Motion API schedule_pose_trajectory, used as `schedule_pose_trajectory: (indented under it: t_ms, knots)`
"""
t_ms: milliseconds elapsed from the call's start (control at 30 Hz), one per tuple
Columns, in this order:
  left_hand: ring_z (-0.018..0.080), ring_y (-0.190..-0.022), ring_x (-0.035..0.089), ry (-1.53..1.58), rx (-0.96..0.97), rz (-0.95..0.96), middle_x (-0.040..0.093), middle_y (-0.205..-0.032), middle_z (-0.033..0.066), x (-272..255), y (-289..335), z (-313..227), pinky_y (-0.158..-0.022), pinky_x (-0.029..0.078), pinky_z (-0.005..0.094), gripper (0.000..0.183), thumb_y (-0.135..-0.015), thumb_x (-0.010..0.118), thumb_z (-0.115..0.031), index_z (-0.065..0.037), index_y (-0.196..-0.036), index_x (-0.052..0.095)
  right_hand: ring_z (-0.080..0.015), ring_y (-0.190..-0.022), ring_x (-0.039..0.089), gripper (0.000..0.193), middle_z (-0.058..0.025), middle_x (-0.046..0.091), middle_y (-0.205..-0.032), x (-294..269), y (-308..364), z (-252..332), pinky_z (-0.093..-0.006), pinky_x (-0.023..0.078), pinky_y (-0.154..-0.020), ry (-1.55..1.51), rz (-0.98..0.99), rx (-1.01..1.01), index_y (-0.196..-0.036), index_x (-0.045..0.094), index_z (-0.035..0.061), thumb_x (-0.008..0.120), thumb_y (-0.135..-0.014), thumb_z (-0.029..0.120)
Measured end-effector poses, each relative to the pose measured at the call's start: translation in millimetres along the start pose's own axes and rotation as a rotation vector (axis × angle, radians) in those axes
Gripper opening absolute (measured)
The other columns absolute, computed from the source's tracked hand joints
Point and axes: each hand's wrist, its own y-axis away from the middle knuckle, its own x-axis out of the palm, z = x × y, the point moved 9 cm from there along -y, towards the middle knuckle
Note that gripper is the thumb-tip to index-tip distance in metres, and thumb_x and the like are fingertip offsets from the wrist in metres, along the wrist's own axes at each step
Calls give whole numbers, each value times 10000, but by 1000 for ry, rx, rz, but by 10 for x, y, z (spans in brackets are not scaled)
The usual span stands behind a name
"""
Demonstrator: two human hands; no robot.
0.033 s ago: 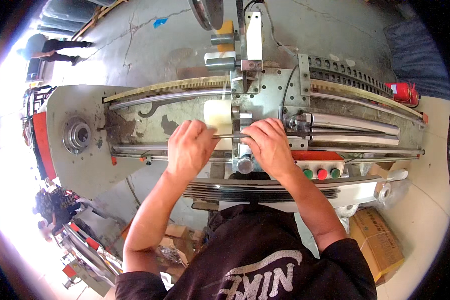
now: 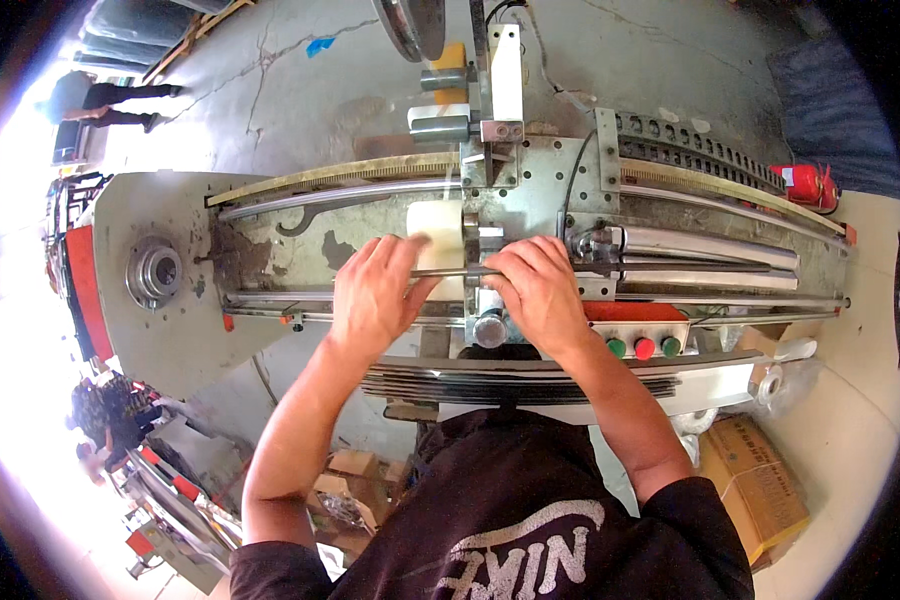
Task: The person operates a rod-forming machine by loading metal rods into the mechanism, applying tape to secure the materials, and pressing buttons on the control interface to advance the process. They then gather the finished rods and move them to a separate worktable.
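A thin dark rod (image 2: 690, 267) lies left to right across the machine's carriage, with a shinier bare stretch at its left end. My right hand (image 2: 535, 290) is closed round it near the middle of the carriage, thumb under and fingers over. My left hand (image 2: 375, 295) is at the rod's left end, with thumb and forefinger apart and the rod's end between them; the forefinger is a little blurred. The far tip is hidden by this hand. Just beyond, a cream-coloured roll (image 2: 435, 222) sits on the carriage (image 2: 545, 185), close to my left fingertips.
A round chuck (image 2: 156, 272) is on the left end of the machine. A red control box with buttons (image 2: 646, 347) is right of my right wrist. Several dark rods (image 2: 530, 385) lie along the near edge. A fire extinguisher (image 2: 812, 187) and cardboard box (image 2: 755, 485) stand right.
My left thumb and forefinger have moved apart from a pinch at the rod's end, and the hand has shifted slightly up and left. My right hand and the rod look still.
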Motion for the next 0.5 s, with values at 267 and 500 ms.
schedule_pose_trajectory:
  t_ms: [267,500]
  knots:
    - [210,-842,748,601,-326,481,775,-875,150,437,-101,325,-754,558,359,685,-891,801,-52,-56,-1473,441,-300,-990,623,172,-66,676,-993,-13,92,21,-439,471,-927,30,-90,-1,-984,731,70,807,-835,113]
    - [295,-886,765,268,-185,323,789,-911,93,213,-108,140,-755,565,394,547,-883,793,-67,-85,-1333,482,-290,-999,646,240,-58,683,-990,-2,66,15,-431,466,-942,170,-5,57,-1072,700,102,777,-886,234]
